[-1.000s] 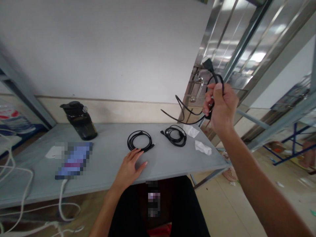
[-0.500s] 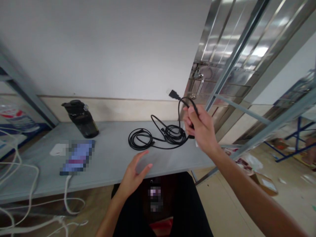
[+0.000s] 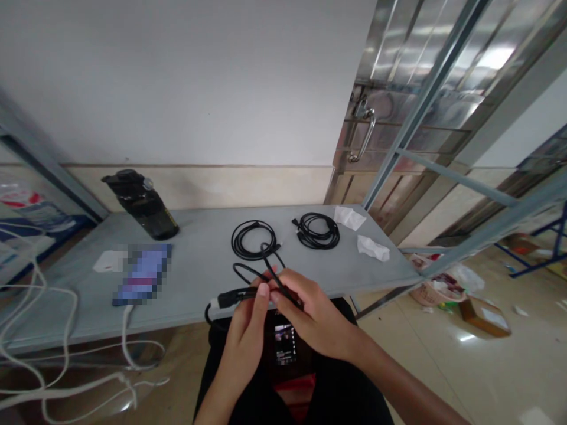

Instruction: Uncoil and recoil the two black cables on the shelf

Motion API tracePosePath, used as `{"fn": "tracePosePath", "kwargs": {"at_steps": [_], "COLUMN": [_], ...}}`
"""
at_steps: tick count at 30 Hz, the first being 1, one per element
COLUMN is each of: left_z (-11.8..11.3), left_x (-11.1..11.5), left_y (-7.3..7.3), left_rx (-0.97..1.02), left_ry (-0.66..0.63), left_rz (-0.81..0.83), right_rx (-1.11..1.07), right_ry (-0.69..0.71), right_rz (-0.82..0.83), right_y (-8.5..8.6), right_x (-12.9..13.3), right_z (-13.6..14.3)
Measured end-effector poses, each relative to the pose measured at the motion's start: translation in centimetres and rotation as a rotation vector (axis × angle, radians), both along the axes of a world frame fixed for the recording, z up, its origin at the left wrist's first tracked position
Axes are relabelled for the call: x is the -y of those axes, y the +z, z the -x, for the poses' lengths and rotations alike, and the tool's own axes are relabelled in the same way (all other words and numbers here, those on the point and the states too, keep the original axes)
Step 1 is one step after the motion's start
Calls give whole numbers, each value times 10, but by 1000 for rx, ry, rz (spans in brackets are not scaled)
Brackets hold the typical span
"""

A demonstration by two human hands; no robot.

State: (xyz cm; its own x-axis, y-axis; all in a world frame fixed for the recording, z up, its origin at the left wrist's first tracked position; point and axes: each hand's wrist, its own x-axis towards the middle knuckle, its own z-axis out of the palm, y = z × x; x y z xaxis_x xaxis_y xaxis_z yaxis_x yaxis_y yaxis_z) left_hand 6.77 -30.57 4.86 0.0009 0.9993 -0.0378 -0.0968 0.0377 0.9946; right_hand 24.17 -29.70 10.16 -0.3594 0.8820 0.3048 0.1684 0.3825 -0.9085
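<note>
A black cable [image 3: 243,273] with a thick plug [image 3: 228,298] at one end is held between both hands, just above the table's front edge. My left hand [image 3: 248,323] pinches it close behind the plug, thumb on top. Closed around another stretch of the same cable is my right hand [image 3: 305,301], its fingertips meeting the left ones. Slack loops rise beyond the fingers. On the table behind lie two separate coils, a left black cable coil [image 3: 237,247] and a right black cable coil [image 3: 317,243]. The cable's other end is hidden.
A grey table [image 3: 199,236] runs along the wall. On its left stand a black bottle [image 3: 153,215] and a phone [image 3: 144,274] with a white cord. Two crumpled tissues [image 3: 372,248] lie at the right. Another phone [image 3: 284,342] rests between my legs. Metal frame posts flank the table.
My right hand has come down and left with the cable, from above the right coil to my left hand. My left hand, empty before, now grips the cable too. Tissues have come into view.
</note>
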Motion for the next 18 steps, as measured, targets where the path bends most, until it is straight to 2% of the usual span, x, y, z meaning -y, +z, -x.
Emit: {"fn": "tracePosePath", "kwargs": {"at_steps": [3, 5, 9, 12, 18], "left_z": [-2, -1, 9, 30, 92], "left_x": [-4, -5, -9, -15, -37], "left_y": [-10, -12, 3, 15, 27], "left_rx": [77, 115, 213, 222, 107], "left_ry": [18, 7, -164, -205, -10], "left_rz": [100, 140, 180, 167, 94], "right_rx": [36, 14, -170, -319, -552], "right_ry": [-13, -38, -177, -330, -635], "right_rz": [-30, 20, 171, 197, 8], "right_y": [-6, -10, -12, -6, 18], "right_x": [4, 6, 3, -5, -12], "right_z": [-5, -11, -36, -70, -157]}}
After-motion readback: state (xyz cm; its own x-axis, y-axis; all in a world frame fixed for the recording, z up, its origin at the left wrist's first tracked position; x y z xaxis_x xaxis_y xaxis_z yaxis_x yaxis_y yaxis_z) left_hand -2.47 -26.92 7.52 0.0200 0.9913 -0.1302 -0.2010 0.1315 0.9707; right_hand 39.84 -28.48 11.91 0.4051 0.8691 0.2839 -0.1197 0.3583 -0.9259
